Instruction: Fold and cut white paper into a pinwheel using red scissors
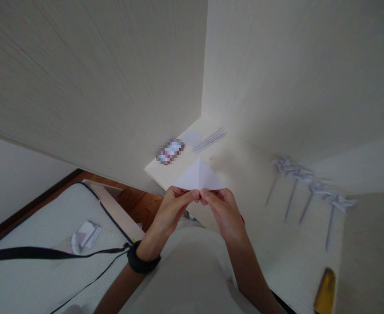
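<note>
A white sheet of paper (200, 174), creased down its middle, shows as a triangle with its point away from me. My left hand (175, 203) pinches its near edge close to the centre crease. Right beside it, my right hand (221, 205) grips the same edge, and the thumbs almost meet at the crease. The paper is held above the near edge of a pale table (241, 174). Part of its lower side is hidden behind my fingers.
Several paper pinwheels (310, 185) on sticks lie on the table's right side. Thin sticks (210, 140), a paper piece (192, 138) and a blurred-out phone-like object (170, 151) lie at the back. A yellow object (325, 290) is near right. Left stands a bed (48, 209) with crumpled paper (86, 235).
</note>
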A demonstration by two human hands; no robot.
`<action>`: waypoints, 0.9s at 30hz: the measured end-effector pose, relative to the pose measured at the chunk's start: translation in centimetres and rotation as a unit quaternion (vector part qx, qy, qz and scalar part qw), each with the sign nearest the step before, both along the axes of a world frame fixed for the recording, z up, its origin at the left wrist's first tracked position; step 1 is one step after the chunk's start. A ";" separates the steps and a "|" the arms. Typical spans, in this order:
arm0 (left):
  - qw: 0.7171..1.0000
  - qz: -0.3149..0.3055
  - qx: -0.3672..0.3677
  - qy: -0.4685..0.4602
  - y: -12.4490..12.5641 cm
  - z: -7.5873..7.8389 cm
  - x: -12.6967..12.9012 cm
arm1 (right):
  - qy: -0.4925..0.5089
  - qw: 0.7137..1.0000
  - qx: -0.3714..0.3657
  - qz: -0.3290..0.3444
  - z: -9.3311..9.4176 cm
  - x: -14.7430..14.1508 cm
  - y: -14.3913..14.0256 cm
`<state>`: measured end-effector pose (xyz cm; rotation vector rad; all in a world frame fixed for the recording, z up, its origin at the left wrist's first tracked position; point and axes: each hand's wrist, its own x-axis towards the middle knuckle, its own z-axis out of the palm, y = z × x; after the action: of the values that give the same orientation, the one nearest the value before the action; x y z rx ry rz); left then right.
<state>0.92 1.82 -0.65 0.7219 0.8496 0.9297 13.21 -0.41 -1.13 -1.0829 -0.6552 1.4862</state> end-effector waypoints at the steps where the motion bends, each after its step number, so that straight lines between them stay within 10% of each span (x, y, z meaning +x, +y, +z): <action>1: 1.000 0.000 -0.004 -0.002 0.0 -0.1 0.0 | 0.002 1.000 -0.003 -0.001 0.0 0.0 -0.1; 27: 0.987 0.116 -0.067 -0.083 1.0 0.9 -3.4 | -0.026 0.999 0.007 -0.024 0.6 1.1 -0.5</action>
<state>-2.45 2.84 0.26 0.4278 0.8502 1.1123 14.31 -0.86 -0.51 -1.1222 -0.6707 1.4136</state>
